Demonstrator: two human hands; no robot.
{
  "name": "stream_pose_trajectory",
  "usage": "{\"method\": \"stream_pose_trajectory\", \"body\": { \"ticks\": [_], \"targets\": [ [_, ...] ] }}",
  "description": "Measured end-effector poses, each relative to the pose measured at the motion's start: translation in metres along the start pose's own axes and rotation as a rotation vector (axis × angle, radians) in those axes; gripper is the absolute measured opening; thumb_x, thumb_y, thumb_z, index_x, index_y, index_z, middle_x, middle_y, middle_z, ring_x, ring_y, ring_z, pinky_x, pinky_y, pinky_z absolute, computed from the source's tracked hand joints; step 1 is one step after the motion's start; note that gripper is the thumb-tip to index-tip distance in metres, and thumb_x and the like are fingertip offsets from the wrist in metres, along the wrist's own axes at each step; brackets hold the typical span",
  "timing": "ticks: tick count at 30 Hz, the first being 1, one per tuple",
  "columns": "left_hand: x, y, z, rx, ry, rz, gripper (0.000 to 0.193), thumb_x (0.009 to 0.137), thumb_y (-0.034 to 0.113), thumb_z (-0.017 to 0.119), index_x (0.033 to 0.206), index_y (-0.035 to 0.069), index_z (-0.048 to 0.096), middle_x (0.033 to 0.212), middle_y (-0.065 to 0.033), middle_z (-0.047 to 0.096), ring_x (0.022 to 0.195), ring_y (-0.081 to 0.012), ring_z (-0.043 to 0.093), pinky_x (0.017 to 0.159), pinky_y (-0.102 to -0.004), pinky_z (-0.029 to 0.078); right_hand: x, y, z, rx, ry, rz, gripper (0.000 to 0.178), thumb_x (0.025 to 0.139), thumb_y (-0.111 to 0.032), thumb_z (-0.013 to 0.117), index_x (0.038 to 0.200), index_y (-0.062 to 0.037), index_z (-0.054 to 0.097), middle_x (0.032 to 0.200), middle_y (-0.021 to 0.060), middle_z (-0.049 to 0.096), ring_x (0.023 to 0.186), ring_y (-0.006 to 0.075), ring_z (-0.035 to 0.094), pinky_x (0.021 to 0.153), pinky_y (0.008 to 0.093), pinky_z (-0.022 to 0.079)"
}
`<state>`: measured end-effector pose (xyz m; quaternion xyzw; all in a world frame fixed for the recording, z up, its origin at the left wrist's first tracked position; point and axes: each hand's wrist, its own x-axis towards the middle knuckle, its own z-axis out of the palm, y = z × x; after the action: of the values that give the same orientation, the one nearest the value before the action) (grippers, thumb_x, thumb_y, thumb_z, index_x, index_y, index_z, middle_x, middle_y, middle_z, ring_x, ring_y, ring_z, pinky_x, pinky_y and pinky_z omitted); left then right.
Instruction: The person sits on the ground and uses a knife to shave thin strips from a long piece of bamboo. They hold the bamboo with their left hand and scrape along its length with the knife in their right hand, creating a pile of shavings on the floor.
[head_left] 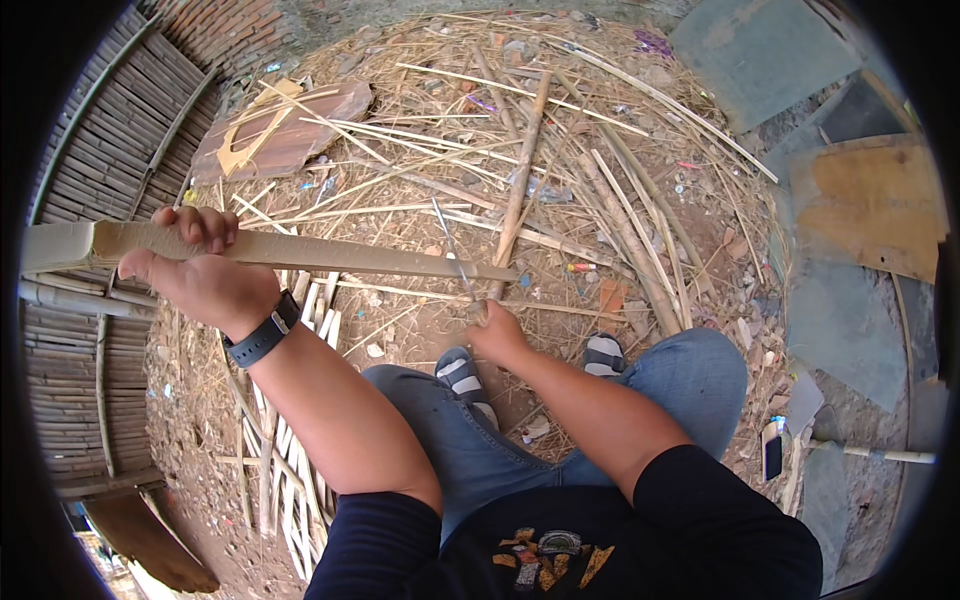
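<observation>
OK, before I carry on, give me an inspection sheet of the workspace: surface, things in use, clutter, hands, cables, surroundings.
Surface: earth floor, littered with straw and scraps.
Things in use: long bamboo piece; thin blade crossing it toward its right end, contact unclear.
Clutter: wooden poles, pale strips heaped at lower left, reddish-brown board at upper left.
Hands: left hand grips the bamboo piece; right hand is closed on the blade's handle.
Cables: nothing seen.
Surroundings: slatted wall at left, brick wall at upper left, grey sheets at right.
</observation>
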<state>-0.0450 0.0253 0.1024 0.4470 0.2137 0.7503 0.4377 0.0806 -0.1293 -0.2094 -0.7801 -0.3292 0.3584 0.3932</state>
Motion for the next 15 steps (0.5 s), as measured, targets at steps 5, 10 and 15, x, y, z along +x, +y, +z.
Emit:
{"method": "stream_pose_trajectory", "body": {
  "ticks": [5,10,15],
  "targets": [
    [0.0002,-0.0011,-0.0009,-0.009,-0.005,-0.006,0.058,0.096,0.066,0.031,0.088,0.011,0.047,0.065,0.0015,0.041,0.053,-0.0108,0.034,0.056,-0.0257,0.030,0.0006,0.0030,0.0022,0.002,0.031,-0.022,0.045,0.075,-0.023,0.065,0.110,0.0037,0.056,0.096,0.0296,0.065,0.095,0.0441,0.063,0.083,0.0476,0.050],
    [0.0020,-0.0010,-0.0041,-0.005,-0.021,-0.005,0.057,0.096,0.065,0.031,0.088,0.011,0.048,0.065,0.0017,0.041,0.054,-0.0106,0.035,0.056,-0.0259,0.030,0.0005,0.0007,0.0007,0.006,0.009,-0.019,0.046,0.075,-0.023,0.064,0.111,0.0034,0.056,0.097,0.0294,0.065,0.095,0.0439,0.063,0.082,0.0472,0.050],
    [0.0006,-0.0013,-0.0015,-0.022,-0.020,-0.006,0.057,0.097,0.064,0.030,0.088,0.011,0.048,0.064,0.0014,0.041,0.054,-0.0108,0.035,0.055,-0.0254,0.030,-0.0015,-0.0016,-0.0016,0.006,0.012,-0.016,0.045,0.075,-0.023,0.064,0.111,0.0022,0.057,0.097,0.0287,0.065,0.095,0.0434,0.063,0.082,0.0473,0.050]
  ]
}}
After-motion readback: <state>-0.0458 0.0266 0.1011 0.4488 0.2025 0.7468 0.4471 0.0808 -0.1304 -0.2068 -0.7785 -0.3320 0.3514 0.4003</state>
